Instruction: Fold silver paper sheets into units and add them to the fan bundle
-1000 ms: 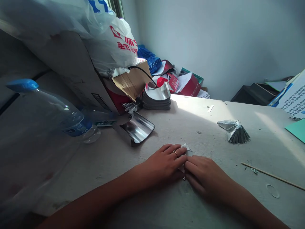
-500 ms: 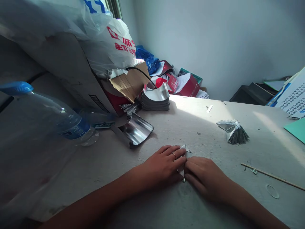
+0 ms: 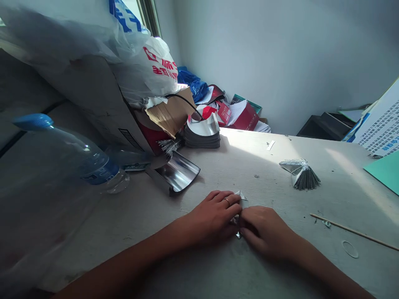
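Note:
A small folded piece of silvery paper (image 3: pixel 242 195) lies on the pale table, mostly covered by my hands. My left hand (image 3: pixel 220 211), with a ring on one finger, presses down on it from the left, its fingers close together. From the right, my right hand (image 3: pixel 263 226) has curled fingers closed at the paper's edge, touching my left fingertips. A bound fan of folded silver pieces (image 3: pixel 305 176) sits to the right. Left of my hands rests a curved stack of silvery sheets (image 3: pixel 181 172).
A plastic bottle (image 3: pixel 102 170) leans at the left beside a cardboard box (image 3: pixel 102 99) and plastic bags (image 3: pixel 156 66). Another sheet stack (image 3: pixel 202 135) stands farther back. At the right are a thin stick (image 3: pixel 352 228), a rubber band (image 3: pixel 350 249) and a green sheet (image 3: pixel 385 168).
The view has shifted slightly. My right fingers have curled a little more at the paper, and both hands stay on it.

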A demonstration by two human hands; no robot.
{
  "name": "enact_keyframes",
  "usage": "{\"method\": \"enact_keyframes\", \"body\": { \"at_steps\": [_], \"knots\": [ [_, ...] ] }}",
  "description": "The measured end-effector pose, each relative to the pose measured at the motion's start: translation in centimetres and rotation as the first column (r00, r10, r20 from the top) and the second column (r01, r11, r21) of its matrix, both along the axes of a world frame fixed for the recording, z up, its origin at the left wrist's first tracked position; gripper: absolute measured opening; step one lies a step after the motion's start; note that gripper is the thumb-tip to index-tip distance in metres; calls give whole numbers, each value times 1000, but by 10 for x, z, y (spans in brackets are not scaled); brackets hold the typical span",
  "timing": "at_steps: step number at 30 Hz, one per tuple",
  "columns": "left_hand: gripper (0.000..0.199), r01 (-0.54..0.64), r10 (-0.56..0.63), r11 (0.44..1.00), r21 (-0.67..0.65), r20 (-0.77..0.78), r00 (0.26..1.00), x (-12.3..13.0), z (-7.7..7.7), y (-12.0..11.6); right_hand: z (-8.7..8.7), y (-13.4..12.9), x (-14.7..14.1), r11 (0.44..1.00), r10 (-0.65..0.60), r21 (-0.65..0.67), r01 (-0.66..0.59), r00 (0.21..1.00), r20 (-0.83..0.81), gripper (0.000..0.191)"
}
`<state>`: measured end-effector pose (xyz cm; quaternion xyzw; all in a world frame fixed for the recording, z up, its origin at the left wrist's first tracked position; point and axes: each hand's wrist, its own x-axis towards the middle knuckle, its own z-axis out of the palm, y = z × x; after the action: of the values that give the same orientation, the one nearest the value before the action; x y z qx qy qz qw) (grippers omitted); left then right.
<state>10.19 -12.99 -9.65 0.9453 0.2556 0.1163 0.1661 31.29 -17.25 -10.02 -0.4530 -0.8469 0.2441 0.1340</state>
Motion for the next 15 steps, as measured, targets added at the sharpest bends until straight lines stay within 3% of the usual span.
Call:
{"method": "enact_keyframes", "body": {
  "at_steps": [7,15],
  "knots": [
    [20,-73,72,995,64,22,997,10,-9,-3,1,0,2,1000,-6,-22,6,1000,-13,10],
    [17,-57,57,998,36,-15,998,7,-10,-1,1,2,3,998,-23,-60,24,1000,12,7]
  ]
}}
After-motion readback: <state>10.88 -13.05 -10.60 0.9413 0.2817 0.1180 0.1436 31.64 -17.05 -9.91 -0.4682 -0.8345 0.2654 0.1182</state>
